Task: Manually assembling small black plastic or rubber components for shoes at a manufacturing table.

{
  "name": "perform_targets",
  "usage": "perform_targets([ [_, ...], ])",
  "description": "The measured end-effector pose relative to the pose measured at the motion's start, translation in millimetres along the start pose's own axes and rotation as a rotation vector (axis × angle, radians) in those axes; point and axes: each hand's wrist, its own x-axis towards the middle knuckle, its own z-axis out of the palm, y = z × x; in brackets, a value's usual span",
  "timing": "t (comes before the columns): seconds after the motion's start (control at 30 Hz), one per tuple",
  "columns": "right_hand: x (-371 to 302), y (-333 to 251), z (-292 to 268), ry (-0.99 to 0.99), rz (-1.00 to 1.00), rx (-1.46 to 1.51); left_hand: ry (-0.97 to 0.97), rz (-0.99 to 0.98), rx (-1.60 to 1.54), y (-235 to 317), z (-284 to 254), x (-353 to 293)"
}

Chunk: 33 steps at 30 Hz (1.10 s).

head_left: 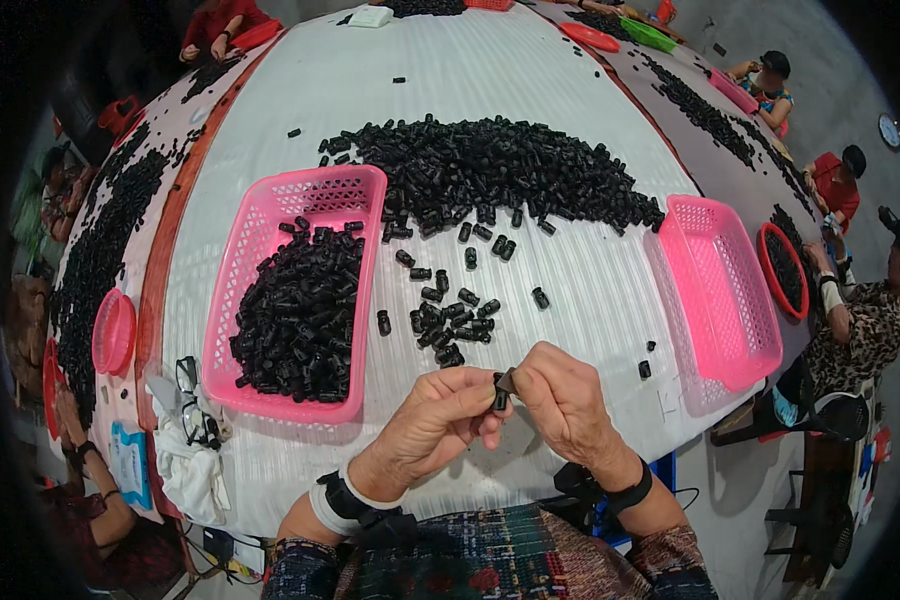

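Observation:
My left hand [435, 412] pinches a small black plastic piece [500, 400], which looks like a cord lock, close to the table's near edge. Against its top, my right hand [568, 405] is closed on a small, flat, dark grey blade-like piece [507, 380]; most of it is hidden by the fingers. Just beyond my hands lies a loose cluster of the same black pieces [455, 325]. Further back is a long heap of them [500, 170]. To the left, a pink basket [220, 330] holds many more.
An empty pink basket [715, 290] stands to the right. Eyeglasses [200, 425] rest on a white cloth [185, 470] at the near left, by a blue packet [130, 465]. Other people sit at neighbouring tables with black heaps, including one at the right [860, 320].

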Motion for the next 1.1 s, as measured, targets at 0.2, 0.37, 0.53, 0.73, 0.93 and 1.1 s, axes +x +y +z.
perform_targets([
  [0.2,0.2,4.2,0.7,-0.002,-0.004,-0.058,0.012,0.001,0.003,-0.8,-1.6,1.1],
  [0.37,1.2,5.1,2.2,0.024,-0.018,-0.11,0.022,0.004,0.0,-1.5,-4.6,1.9],
  [0.53,1.7,5.5,0.6,0.009,-0.021,-0.129,0.031,-0.008,0.012,-0.9,-4.7,2.8],
  [0.73,1.4,8.2,1.0,-0.012,-0.015,-0.111,0.036,-0.023,0.013,-2.1,-8.0,4.2],
  [0.93,-0.7,13.6,0.4,-0.025,-0.024,-0.127,-0.013,-0.036,-0.006,-2.5,-10.1,5.7],
  [1.1,-0.7,14.9,-0.8,-0.031,-0.056,-0.205,0.011,-0.049,0.0,-2.7,-10.0,6.3],
])
